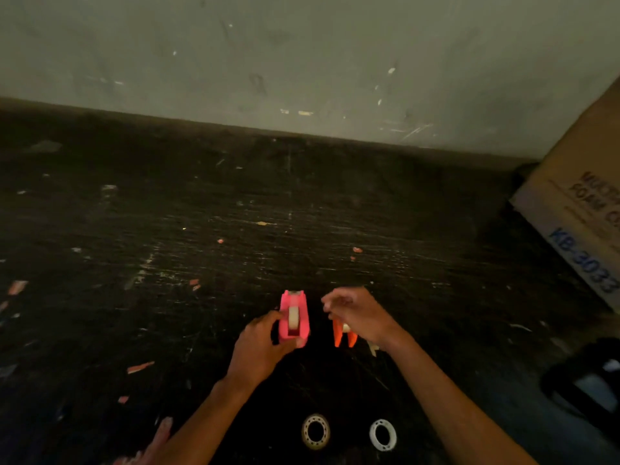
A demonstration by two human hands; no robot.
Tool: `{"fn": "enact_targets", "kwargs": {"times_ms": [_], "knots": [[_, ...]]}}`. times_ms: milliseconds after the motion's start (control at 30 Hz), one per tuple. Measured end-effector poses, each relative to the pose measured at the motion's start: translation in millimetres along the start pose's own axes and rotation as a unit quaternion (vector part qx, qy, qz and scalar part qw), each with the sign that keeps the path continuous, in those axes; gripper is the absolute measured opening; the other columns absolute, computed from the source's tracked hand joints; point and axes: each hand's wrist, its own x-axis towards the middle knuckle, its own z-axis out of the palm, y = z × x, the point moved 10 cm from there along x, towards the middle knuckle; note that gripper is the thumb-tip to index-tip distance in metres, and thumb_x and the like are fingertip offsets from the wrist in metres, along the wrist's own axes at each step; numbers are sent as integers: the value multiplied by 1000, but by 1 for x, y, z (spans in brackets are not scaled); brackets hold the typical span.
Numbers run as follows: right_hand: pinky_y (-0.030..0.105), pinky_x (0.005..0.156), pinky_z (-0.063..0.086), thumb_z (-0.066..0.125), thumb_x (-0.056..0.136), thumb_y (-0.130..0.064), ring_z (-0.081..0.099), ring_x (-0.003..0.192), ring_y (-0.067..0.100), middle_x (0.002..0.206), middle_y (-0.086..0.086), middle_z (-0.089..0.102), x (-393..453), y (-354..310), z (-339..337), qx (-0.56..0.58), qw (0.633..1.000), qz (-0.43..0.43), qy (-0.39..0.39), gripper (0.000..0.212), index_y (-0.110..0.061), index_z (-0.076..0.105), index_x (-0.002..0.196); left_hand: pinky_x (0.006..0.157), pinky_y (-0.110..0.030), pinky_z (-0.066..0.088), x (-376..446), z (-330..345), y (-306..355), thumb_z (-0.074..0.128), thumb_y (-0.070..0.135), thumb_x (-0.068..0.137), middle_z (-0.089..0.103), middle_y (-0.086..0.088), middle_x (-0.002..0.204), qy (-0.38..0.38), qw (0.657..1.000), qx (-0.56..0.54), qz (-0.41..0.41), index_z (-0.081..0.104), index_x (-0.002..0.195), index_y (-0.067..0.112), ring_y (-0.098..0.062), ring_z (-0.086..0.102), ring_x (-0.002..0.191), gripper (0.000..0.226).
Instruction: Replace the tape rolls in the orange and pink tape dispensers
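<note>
Two big things fill most of the view: a grey wall (pixel 302 55) at the back, marked with scratches, and a dark table (pixel 167 246) in front of it, scuffed and dotted with small bits of paper and old tape. One brown box (pixel 583 209) leans in at the right edge, with blue letters on its side. Below it, at the right edge, sits a dark thing (pixel 590 387) that is too blurry to name. Both arms reach in from the bottom. The left hand (pixel 258 350) is closed around the near end of the pink dispenser (pixel 294 318), thumb on one side and fingers on the other. The pink dispenser stands on the table, near the middle, and a white roll (pixel 294 317) sits inside it. The right hand (pixel 355 313) is just beside it, over the orange dispenser (pixel 342 333), and hides most of that one. Its fingers are bent and close together, but I cannot tell if they are holding anything. The orange dispenser is near the pink one, and they do not touch. Closer to the person, two loose rolls lie flat on the table, side by side but apart: a tan roll (pixel 315 431) on the left and a smaller white ring (pixel 383 435) on the right.
</note>
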Motion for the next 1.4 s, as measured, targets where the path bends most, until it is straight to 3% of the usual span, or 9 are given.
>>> {"fn": "enact_targets", "kwargs": {"times_ms": [100,200,300,367,533,633,733,1033,1400], "knots": [[15,63,46,55,90,-2,56,68,7,78,0,62,-31,21,-10,-3,1000,1,24,15,-4,68,96,85,-39,54,-4,-2,2,75,51,59,67,3,114,1,1000,3,-8,55,116,32,-13,64,96,63],[7,54,42,54,89,3,55,60,0,79,4,63,-64,44,-21,-30,998,10,57,16,1,68,97,102,-44,44,-17,-6,5,76,48,64,48,-3,140,35,999,-2,-8,36,137,25,-21,48,126,86],[7,69,46,61,87,-3,59,72,2,90,5,67,-98,62,-26,-87,993,4,86,15,-2,68,100,101,-39,41,-41,-10,22,71,43,73,47,-4,134,74,995,28,57,43,133,22,-23,43,127,69],[17,81,52,66,84,-8,62,79,7,94,5,68,-119,81,-23,-119,988,22,96,21,-5,66,105,99,-34,44,-57,6,31,68,46,74,51,0,128,20,994,37,103,51,125,25,-18,47,121,58],[26,95,46,74,77,-20,55,110,17,128,9,53,-150,110,2,-206,972,69,85,60,-16,49,131,109,-29,31,-95,63,37,68,51,71,42,2,140,-148,965,138,167,41,137,28,-15,35,133,75],[32,109,36,71,79,-21,42,130,23,141,8,42,-155,108,15,-253,960,80,92,66,-18,41,137,110,-30,33,-106,81,34,69,44,73,45,2,139,-173,945,203,190,39,138,28,-17,37,131,74],[32,107,39,67,82,-18,45,128,22,139,7,45,-152,96,23,-271,954,66,113,56,-19,44,133,105,-30,36,-110,77,30,66,34,79,52,0,128,-146,943,215,206,50,129,23,-18,45,121,54],[31,105,38,64,79,-12,48,125,24,134,8,52,-80,-19,129,-251,959,-128,29,55,-17,47,131,102,-36,42,-74,-77,-50,68,22,76,60,-7,129,33,979,191,71,52,129,17,-26,52,119,56],[39,107,29,63,80,-14,42,125,29,135,10,52,16,-73,197,-431,883,-187,-20,63,-15,37,137,110,-38,36,-30,-132,-88,65,27,81,48,-3,141,30,977,212,-17,39,137,23,-20,42,131,62]]}}
